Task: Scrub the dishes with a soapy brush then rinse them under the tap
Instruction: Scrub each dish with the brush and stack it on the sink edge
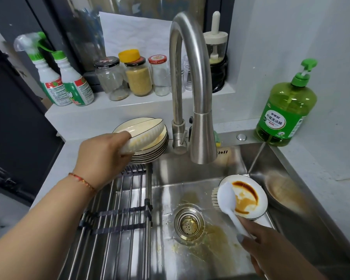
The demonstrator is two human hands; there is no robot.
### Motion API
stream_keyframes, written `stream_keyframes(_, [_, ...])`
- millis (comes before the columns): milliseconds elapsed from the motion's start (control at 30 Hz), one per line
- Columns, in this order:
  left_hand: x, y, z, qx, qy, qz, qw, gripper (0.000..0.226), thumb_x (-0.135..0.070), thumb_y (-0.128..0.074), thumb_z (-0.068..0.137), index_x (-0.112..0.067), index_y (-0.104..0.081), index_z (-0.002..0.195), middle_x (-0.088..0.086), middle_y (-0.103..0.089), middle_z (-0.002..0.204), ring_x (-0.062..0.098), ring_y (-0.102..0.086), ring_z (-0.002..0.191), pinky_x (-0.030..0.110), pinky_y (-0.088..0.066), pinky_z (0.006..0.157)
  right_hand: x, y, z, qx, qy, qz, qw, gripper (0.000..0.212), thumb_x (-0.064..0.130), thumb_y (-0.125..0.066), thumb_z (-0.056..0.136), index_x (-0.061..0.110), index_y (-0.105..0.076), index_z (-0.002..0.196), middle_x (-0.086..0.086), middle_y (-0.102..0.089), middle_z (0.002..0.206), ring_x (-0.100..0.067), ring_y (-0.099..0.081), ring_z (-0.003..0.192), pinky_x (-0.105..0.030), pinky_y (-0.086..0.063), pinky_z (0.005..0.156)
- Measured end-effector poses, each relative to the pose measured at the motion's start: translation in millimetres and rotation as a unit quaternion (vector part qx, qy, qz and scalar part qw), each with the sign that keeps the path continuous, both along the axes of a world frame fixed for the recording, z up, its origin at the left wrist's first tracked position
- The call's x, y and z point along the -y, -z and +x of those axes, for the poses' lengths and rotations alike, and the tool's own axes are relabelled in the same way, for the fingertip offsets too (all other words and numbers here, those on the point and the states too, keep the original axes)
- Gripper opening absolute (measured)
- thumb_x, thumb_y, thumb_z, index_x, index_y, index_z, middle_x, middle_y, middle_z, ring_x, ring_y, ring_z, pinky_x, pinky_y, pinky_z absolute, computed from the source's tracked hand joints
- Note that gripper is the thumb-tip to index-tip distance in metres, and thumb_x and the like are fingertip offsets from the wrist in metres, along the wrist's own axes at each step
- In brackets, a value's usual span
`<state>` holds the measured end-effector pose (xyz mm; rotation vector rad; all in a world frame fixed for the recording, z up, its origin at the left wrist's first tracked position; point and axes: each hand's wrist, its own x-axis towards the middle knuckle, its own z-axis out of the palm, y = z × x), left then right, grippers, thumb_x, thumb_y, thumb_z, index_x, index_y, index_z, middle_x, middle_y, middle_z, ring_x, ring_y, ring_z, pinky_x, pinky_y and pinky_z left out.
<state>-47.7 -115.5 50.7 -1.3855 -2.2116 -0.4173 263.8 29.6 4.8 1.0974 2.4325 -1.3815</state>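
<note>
My left hand (101, 154) grips a white ribbed dish (143, 134), tilted on edge above a stack of several plates (150, 153) at the sink's back left corner. My right hand (271, 243) holds the handle of a white dish brush (226, 197). The brush head lies over the left rim of a small white bowl (249, 199) streaked with brown sauce, which sits in the steel sink (170, 259). The tap (200, 122) arches over the basin, and no water runs from it.
A roll-up drying rack (117, 211) covers the sink's left part. The drain strainer (188, 224) sits mid-basin amid yellow residue. A green dish-soap pump bottle (287, 110) stands at the back right. Jars (137, 77) and spray bottles (65, 77) line the ledge.
</note>
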Motion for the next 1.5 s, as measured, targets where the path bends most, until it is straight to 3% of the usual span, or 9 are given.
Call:
stream_keyframes(400, [-46.1,51.5,-35.1,-0.037,0.000,-0.132,0.991,0.040,-0.015,-0.090,0.055,-0.012,-0.054,0.071,0.003,-0.057,0.058,0.029,-0.056,0.048,0.020,-0.025,0.045,-8.1,5.5,5.4,0.004,-0.010,0.007,1.000,0.045,0.029,-0.046,0.097,0.058,-0.023,0.122,0.046,-0.047,0.053,0.023,-0.049,0.058,-0.001,-0.035,0.059])
stream_keyframes(533, [-52.6,61.5,-43.3,-0.030,-0.012,-0.129,0.991,0.033,-0.019,-0.086,0.065,-0.011,-0.055,0.074,0.004,-0.059,0.061,0.029,-0.057,0.051,0.019,-0.022,0.047,-10.9,9.0,7.3,-0.011,0.004,0.035,0.999,0.045,0.032,-0.048,0.096,0.063,-0.021,0.115,0.018,-0.040,0.099,0.021,-0.047,0.062,0.002,-0.034,0.063])
stream_keyframes(700, [-61.0,69.2,-48.3,-0.010,-0.015,-0.122,0.992,0.025,-0.028,-0.074,0.081,-0.010,-0.056,0.083,0.008,-0.062,0.073,0.032,-0.060,0.065,0.025,-0.026,0.049,-13.8,11.8,6.1,0.013,-0.016,0.018,1.000,0.040,0.039,-0.044,0.096,0.066,-0.016,0.107,0.040,-0.053,0.059,0.033,-0.044,0.067,-0.002,-0.037,0.063])
stream_keyframes(800, [-62.6,71.0,-48.2,-0.007,-0.013,-0.125,0.992,0.025,-0.032,-0.069,0.085,-0.010,-0.057,0.087,0.008,-0.063,0.076,0.032,-0.061,0.069,0.026,-0.025,0.049,-16.3,16.3,6.5,0.029,-0.033,0.014,0.999,0.043,0.039,-0.043,0.096,0.062,-0.014,0.119,0.059,-0.036,0.058,0.031,-0.045,0.062,-0.002,-0.036,0.060])
stream_keyframes(933, [-63.8,73.3,-47.0,0.002,-0.005,-0.128,0.992,0.026,-0.034,-0.065,0.089,-0.009,-0.057,0.086,0.008,-0.061,0.076,0.032,-0.059,0.068,0.026,-0.027,0.049,-18.0,22.0,9.9,0.037,-0.025,0.021,0.999,0.043,0.039,-0.043,0.097,0.064,-0.013,0.114,0.056,-0.042,0.060,0.028,-0.047,0.060,-0.004,-0.039,0.063])
stream_keyframes(1033, [-64.5,76.2,-46.9,0.012,-0.006,-0.126,0.992,0.026,-0.034,-0.061,0.091,-0.009,-0.057,0.087,0.010,-0.061,0.077,0.032,-0.059,0.070,0.027,-0.030,0.049,-18.3,24.2,10.5,0.035,-0.001,0.031,0.999,0.044,0.038,-0.044,0.096,0.067,-0.012,0.106,0.033,-0.056,0.071,0.014,-0.054,0.066,-0.006,-0.042,0.065])
stream_keyframes(1233, [-68.5,83.9,-49.5,0.001,-0.022,-0.108,0.994,0.031,-0.035,-0.044,0.098,-0.010,-0.059,0.089,0.010,-0.060,0.073,0.032,-0.056,0.065,0.026,-0.028,0.047,-19.7,24.7,15.7,0.030,0.004,0.027,0.999,0.041,0.038,-0.043,0.097,0.061,-0.014,0.116,0.034,-0.050,0.083,0.012,-0.051,0.072,-0.004,-0.041,0.067])
stream_keyframes(1367, [-69.8,89.9,-51.3,0.013,-0.056,-0.134,0.989,0.015,-0.024,-0.054,0.096,-0.010,-0.059,0.093,0.011,-0.060,0.076,0.033,-0.057,0.067,0.032,-0.036,0.049,-22.0,27.9,17.9,0.041,-0.009,0.010,0.999,0.042,0.040,-0.044,0.095,0.065,-0.016,0.115,0.050,-0.050,0.065,0.019,-0.051,0.062,-0.005,-0.041,0.064])
stream_keyframes(1500, [-71.4,92.3,-48.9,0.011,-0.067,-0.136,0.988,0.006,-0.011,-0.066,0.087,-0.011,-0.060,0.087,0.011,-0.059,0.066,0.032,-0.054,0.054,0.026,-0.028,0.047,-25.3,32.0,20.7,0.026,0.028,0.006,0.999,0.041,0.039,-0.045,0.095,0.064,-0.019,0.116,0.032,-0.056,0.079,0.014,-0.054,0.070,-0.002,-0.038,0.064])
